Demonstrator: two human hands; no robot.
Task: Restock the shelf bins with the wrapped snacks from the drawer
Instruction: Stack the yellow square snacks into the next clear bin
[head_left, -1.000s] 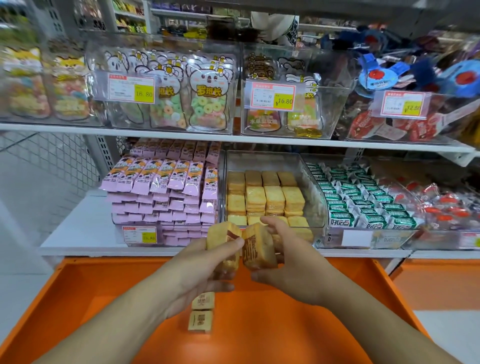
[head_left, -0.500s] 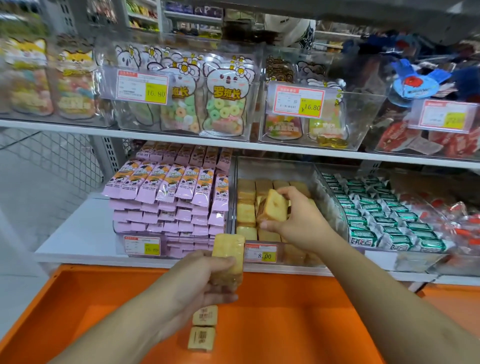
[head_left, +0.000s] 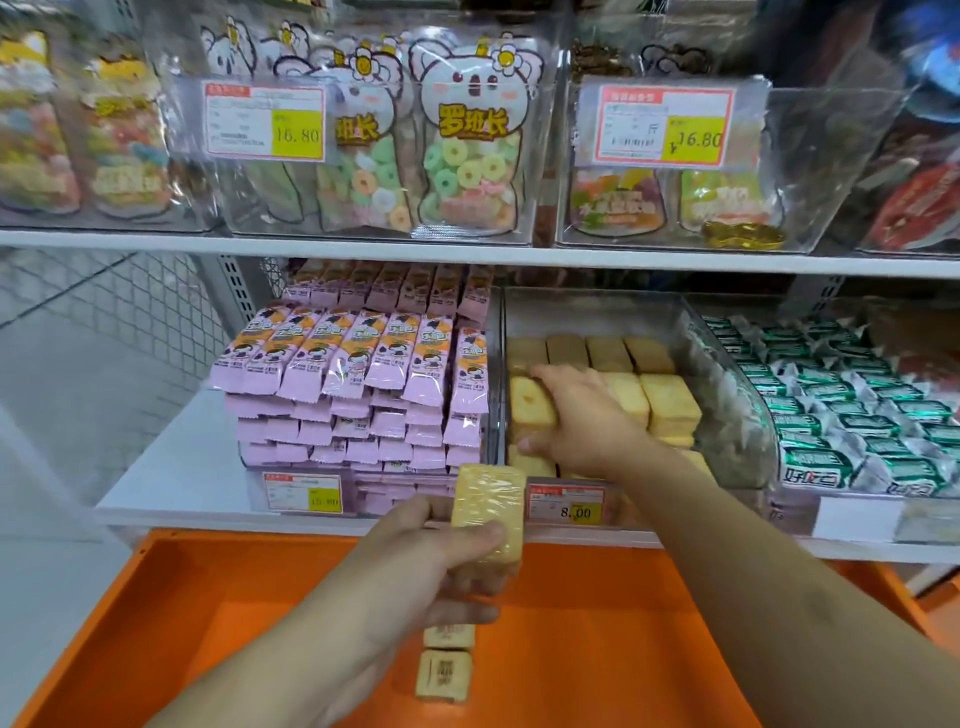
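My left hand (head_left: 441, 566) grips a wrapped yellow cake snack (head_left: 488, 512) upright above the orange drawer (head_left: 218, 587), just below the shelf edge. My right hand (head_left: 576, 421) reaches into the clear bin (head_left: 587, 312) of yellow cakes on the lower shelf. Its fingers and thumb are curled round a wrapped yellow cake (head_left: 530, 408) lying flat on the left stack. Rows of the same cakes (head_left: 660, 395) fill the bin. Two more wrapped cakes (head_left: 444, 673) lie on the drawer floor beneath my left hand.
Pink wrapped bars (head_left: 358, 374) are stacked left of the bin, green-and-silver packets (head_left: 852, 415) to its right. Bins of gummy bags (head_left: 467, 140) with price tags stand on the upper shelf (head_left: 156, 240). A wire mesh panel (head_left: 119, 312) is at the left.
My right hand carried its cake from above the drawer into the bin and laid it on the left stack. My left hand kept its cake and rose slightly toward the shelf edge.
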